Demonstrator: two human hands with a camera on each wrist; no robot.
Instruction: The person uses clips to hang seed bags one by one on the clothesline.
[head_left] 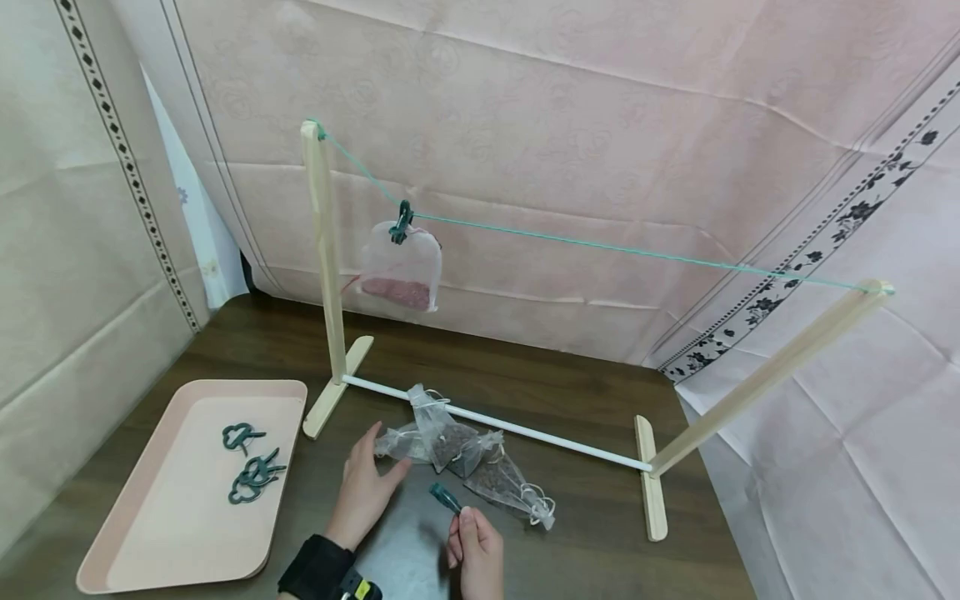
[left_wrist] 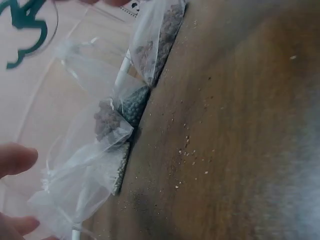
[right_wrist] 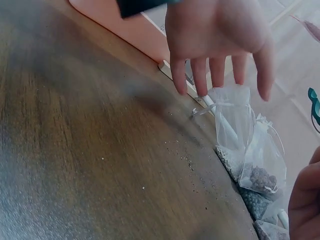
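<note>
Left hand [head_left: 369, 487] at bags [head_left: 444, 439], thumb spread from fingers, contact unclear. Right hand [head_left: 478, 552] near bags, pinching clip [head_left: 446, 497] between thumb and fingers.

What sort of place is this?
Probably a staged tabletop work area: pale cloths screen the back and sides of a brown table, which bears a clothesline and a tray.

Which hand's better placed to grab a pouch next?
Likely the left hand: it's free and open right by the mesh pouches; the right hand pinches a green clip.
</note>
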